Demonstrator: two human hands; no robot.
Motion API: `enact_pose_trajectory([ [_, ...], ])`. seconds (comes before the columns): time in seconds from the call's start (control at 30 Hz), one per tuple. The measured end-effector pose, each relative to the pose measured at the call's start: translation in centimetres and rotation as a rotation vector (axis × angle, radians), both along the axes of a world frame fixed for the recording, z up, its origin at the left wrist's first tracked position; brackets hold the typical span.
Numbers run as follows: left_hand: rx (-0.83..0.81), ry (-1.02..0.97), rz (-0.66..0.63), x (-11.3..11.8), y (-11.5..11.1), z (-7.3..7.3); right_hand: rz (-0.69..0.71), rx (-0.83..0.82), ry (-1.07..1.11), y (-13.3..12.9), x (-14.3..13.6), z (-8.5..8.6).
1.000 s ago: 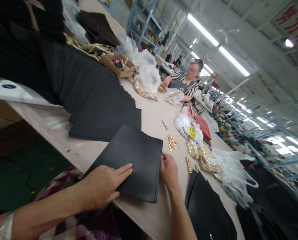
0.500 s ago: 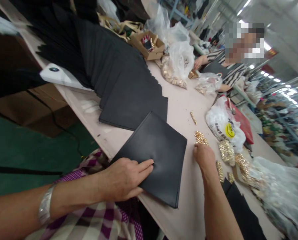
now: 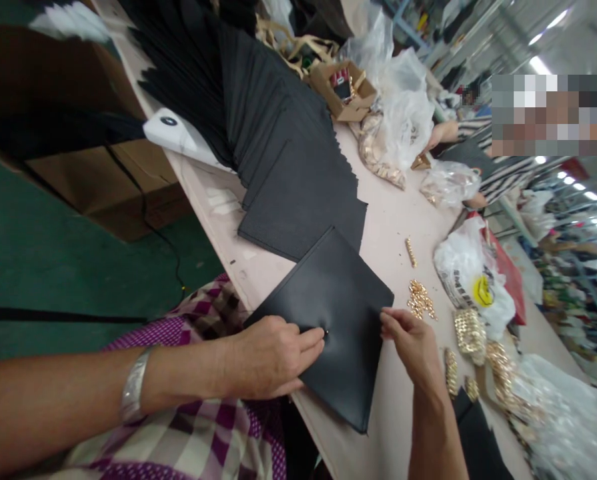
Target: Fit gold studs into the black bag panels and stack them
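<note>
While pinning the black pouch [image 3: 328, 313] flat, left hand [image 3: 273, 357] presses fingertips down; right hand [image 3: 411, 340], nearer the pouch's right edge, pinches something unclear.

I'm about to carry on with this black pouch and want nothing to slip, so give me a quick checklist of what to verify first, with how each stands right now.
1. Black pouch lies flat on the table: ok, though its near corner overhangs the edge.
2. Left hand presses on the pouch, fingertips by a small dark spot: ok.
3. Right hand is at the pouch's right edge: ok.
4. Whether the right hand holds a gold piece: cannot tell.
5. Loose gold pieces lie close beside the right hand: ok.
6. Fanned stack of black pieces is clear of the pouch: not ok, the pouch overlaps its nearest piece.
</note>
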State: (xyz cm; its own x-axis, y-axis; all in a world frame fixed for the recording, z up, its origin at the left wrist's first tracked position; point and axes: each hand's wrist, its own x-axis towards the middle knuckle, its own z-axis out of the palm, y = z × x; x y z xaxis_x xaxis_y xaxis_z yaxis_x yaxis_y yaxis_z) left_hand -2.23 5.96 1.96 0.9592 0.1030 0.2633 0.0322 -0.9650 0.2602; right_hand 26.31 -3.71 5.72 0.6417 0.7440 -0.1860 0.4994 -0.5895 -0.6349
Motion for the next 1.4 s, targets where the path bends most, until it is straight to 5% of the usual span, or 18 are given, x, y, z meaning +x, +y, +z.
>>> enact_pose_trajectory([
  [0.13, 0.004, -0.022, 0.013, -0.1, -0.1, 0.0, 0.15, 0.057, 0.252, -0.5, -6.6, -0.5],
  [0.27, 0.005, -0.023, 0.026, -0.1, -0.2, 0.0, 0.272, -0.042, 0.192, 0.0, -9.1, -0.3],
  [0.57, -0.011, -0.034, 0.028, -0.1, -0.2, 0.0, 0.36, -0.224, 0.011, 2.0, -9.8, 1.1],
  [0.9, -0.049, -0.051, 0.001, -0.4, 0.0, 0.0, 0.227, -0.416, 0.307, 3.2, -8.3, 0.0],
  [1.2, -0.081, -0.061, -0.008, -0.4, 0.0, -0.1, 0.224, -0.419, 0.269, 4.0, -7.7, 0.2],
  [1.4, -0.054, -0.115, -0.05, -0.4, 0.5, -0.6, 0.092, -0.169, 0.226, 2.0, -7.4, 0.7],
])
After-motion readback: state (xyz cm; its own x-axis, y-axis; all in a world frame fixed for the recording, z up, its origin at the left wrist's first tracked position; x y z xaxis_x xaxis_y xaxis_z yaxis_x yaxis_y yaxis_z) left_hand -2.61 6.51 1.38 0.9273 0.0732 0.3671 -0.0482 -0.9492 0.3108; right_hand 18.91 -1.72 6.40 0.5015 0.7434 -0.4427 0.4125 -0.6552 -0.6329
